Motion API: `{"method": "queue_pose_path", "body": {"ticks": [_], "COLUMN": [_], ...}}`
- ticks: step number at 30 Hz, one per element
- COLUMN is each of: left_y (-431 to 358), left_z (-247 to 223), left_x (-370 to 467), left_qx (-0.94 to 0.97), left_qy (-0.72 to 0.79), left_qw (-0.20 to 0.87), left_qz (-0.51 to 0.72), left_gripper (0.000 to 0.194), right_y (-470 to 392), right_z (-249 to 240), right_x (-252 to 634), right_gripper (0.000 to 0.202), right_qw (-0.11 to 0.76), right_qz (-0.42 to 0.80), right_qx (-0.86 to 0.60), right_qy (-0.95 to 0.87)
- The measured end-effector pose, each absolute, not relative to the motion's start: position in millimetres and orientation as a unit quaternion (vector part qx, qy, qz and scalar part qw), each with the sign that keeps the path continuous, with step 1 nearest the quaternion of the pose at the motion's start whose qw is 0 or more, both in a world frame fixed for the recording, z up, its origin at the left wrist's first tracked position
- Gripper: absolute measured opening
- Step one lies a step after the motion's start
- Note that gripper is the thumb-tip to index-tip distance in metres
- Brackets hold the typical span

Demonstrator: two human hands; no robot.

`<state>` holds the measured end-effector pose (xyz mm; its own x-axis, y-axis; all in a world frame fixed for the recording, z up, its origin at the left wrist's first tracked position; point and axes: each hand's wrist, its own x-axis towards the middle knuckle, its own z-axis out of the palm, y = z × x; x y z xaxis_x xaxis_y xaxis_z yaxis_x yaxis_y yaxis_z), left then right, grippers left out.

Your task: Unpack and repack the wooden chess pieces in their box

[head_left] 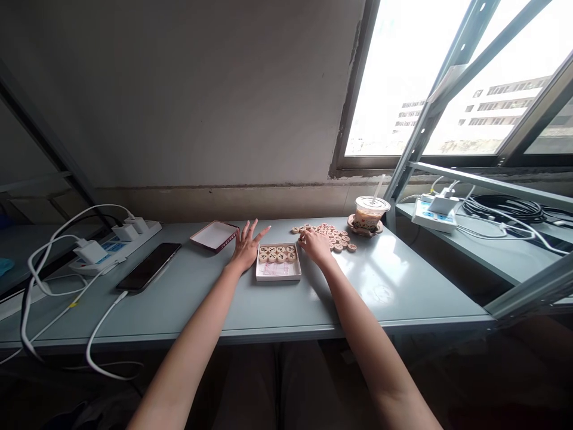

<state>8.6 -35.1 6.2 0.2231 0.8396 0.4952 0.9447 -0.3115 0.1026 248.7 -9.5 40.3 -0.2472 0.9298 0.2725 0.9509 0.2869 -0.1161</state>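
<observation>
A shallow white box [278,277] lies on the desk in front of me. Two rows of round wooden Chinese chess pieces [281,257] fill its back part, and a sheet with pinkish-red print shows in the front part. Just left of the box, my left hand [245,248] has its fingers spread and holds nothing. At the box's back right corner is my right hand [316,245], fingers curled and pinched together; whatever is between the fingertips is hidden. Behind and right of that hand spreads a loose heap of Chinese chess pieces [339,239], partly covered by it.
The box lid [215,235] rests upturned behind my left hand. A lidded drink cup [371,214] with a straw stands back right. Left are a phone [150,267] on a cable and a power strip [107,246] with chargers. A metal frame [414,137] rises at right.
</observation>
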Motion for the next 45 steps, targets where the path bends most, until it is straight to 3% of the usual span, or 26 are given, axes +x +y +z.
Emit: {"method": "queue_pose_path", "body": {"ticks": [9,14,19,25,45], "left_y": [-37,-37,-37,-37,-36], "left_z": [9,10,10,10,6], "left_x": [11,11,13,15,12], "left_qx": [-0.765,-0.758,-0.755,-0.754,-0.752], "left_qy": [-0.584,-0.591,-0.591,-0.592,-0.590], "left_qw": [0.098,0.101,0.115,0.123,0.099], "left_qz": [-0.253,-0.256,-0.260,-0.259,-0.275], "left_gripper": [0.057,0.055,0.054,0.054,0.056], "right_y": [-10,-10,-18,-40,-52], "right_z": [42,47,55,52,51], "right_x": [248,249,237,205,194], "right_gripper": [0.022,0.020,0.024,0.018,0.014], "right_qw": [0.155,0.206,0.277,0.242,0.201], "right_qz": [-0.033,-0.017,0.065,0.167,0.088], "right_qx": [-0.592,-0.590,-0.463,-0.313,-0.289], "right_qy": [-0.790,-0.780,-0.839,-0.903,-0.932]}}
